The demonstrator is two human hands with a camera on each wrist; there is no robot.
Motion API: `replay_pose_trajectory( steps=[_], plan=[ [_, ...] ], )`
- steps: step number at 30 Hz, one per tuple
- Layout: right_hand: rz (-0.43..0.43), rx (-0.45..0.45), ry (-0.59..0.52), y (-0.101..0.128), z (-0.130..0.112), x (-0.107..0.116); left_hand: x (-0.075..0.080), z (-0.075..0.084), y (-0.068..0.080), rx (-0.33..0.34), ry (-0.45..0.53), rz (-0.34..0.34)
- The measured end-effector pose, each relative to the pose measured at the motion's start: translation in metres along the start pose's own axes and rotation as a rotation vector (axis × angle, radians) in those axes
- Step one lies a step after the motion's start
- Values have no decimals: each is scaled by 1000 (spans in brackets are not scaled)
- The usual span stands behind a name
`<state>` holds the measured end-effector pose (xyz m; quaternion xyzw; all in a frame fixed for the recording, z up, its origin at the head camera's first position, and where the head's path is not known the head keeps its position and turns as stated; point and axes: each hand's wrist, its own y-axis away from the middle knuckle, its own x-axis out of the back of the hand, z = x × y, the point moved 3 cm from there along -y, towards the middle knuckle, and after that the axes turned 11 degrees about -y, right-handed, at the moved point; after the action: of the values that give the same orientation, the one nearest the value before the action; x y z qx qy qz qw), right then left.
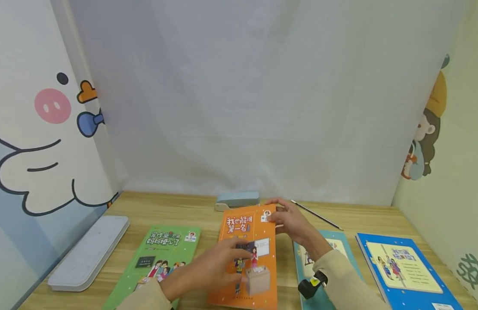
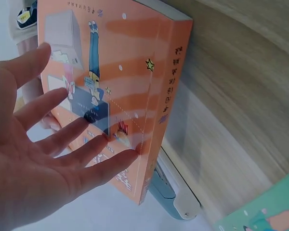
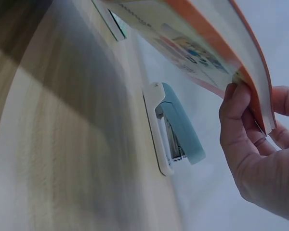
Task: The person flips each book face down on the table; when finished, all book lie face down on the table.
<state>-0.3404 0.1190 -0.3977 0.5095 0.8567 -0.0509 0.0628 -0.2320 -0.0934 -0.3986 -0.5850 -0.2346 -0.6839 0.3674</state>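
Note:
An orange book (image 1: 248,258) with cartoon figures on its cover stands tilted up off the table, its far end raised. My right hand (image 1: 294,224) grips the book's upper right corner; the right wrist view shows thumb and fingers (image 3: 238,108) pinching its edge from both sides. Over the lower part of the cover hovers my left hand (image 1: 211,267), its fingers spread. In the left wrist view those fingers (image 2: 111,166) are straight and loosely fanned in front of the orange cover. Behind the book lies a blue and white stapler (image 1: 237,199).
A green book (image 1: 165,245) lies left of the orange one, beside a white case (image 1: 89,254). To the right are a teal book (image 1: 341,243), partly under my right forearm, and a blue book (image 1: 405,271). A pencil (image 1: 316,214) lies at the back near the curtain.

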Motion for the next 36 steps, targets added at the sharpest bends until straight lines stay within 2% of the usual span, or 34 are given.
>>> replay_pose_trajectory(
  steps=[6, 11, 16, 20, 27, 33, 36],
  plan=[
    [27, 39, -35, -3, -9, -3, 6, 4, -3, 11, 40, 76],
    [51, 56, -45, -5, -14, -3, 8, 9, -4, -13, 68, 142],
    [97, 66, -64, -6, -20, -4, 8, 17, -7, -47, 86, 243],
    [148, 63, -79, -8, -26, -5, 8, 23, -9, -28, 89, 293],
    [207, 53, -81, -5, -32, -6, 9, 33, -14, 17, 93, 282],
    [269, 57, -93, -4, -35, -6, 5, 44, -18, 94, -32, 213],
    [310, 60, -103, -5, -36, -8, 5, 50, -20, 143, -87, 210]
  ],
)
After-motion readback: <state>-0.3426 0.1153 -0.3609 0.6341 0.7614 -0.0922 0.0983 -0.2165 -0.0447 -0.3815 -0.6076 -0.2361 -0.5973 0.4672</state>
